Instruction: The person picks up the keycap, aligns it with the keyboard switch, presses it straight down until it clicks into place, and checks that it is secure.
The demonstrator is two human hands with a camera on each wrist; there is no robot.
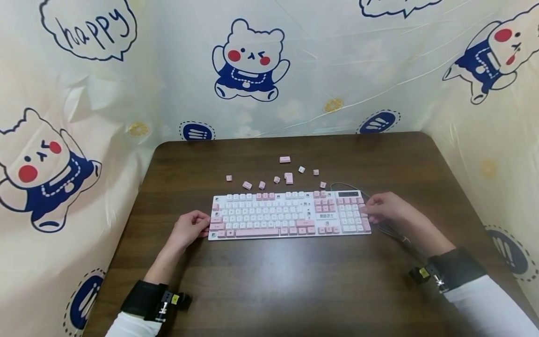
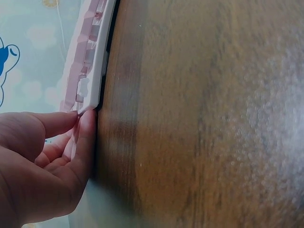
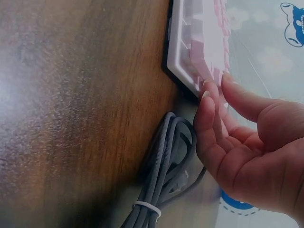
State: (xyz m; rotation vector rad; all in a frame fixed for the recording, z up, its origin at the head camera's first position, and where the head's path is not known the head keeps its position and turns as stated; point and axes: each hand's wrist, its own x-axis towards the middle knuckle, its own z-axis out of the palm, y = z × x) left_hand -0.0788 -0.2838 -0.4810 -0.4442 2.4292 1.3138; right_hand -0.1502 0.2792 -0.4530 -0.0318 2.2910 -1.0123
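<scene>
A pink and white keyboard (image 1: 257, 231) lies lengthwise across the middle of the brown table, its small dark panel (image 1: 349, 194) at the upper right. At its left end, my left hand (image 1: 187, 230) grips the edge; in the left wrist view the thumb and fingertips meet at the keyboard's corner. My right hand (image 1: 388, 207) holds the opposite end, with thumb above and curled fingers against the side in the right wrist view. Beneath that hand, a grey cable (image 3: 164, 156) is coiled and bound with a pale tie (image 3: 148, 207).
Several loose pink and white keycaps (image 1: 288, 178) are scattered behind the keyboard. Patterned sheeting (image 1: 168, 84) with cartoon bears hangs along the table's back and sides. A dark band with a small camera (image 1: 182, 301) is strapped on each wrist.
</scene>
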